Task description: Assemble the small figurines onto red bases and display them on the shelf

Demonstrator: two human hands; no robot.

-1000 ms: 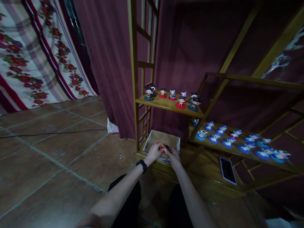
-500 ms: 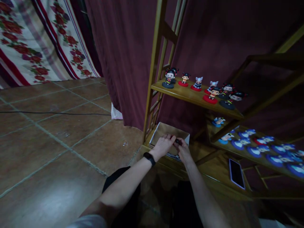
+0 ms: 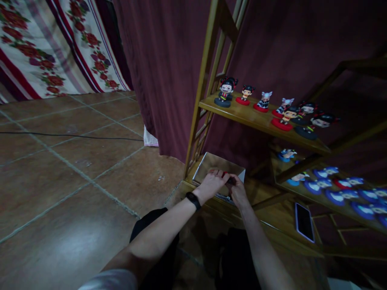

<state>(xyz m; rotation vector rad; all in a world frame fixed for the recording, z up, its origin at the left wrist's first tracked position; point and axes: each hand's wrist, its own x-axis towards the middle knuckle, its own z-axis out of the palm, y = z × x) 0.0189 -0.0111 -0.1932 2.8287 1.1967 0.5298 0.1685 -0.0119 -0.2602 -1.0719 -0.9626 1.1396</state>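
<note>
My left hand (image 3: 214, 181) and my right hand (image 3: 238, 190) come together above an open cardboard box (image 3: 204, 166) on the low shelf. Between their fingers is a small black-and-red figurine (image 3: 231, 181), mostly covered by the fingers. The left hand, with a dark band (image 3: 192, 200) on its wrist, curls over it from the left. From the right, the other hand pinches its dark part. What lies inside the box is largely hidden behind my hands.
Several figurines on round bases stand on the upper wooden shelf (image 3: 256, 121). More figurines on blue bases (image 3: 317, 184) fill a lower shelf at right. A phone (image 3: 304, 221) lies on the bottom board. A black cable (image 3: 72, 136) crosses the tiled floor.
The view has shifted slightly, so the shelf and figurines appear farther right. My hands stay together over the box, and the fingers now cover more of the figurine.
</note>
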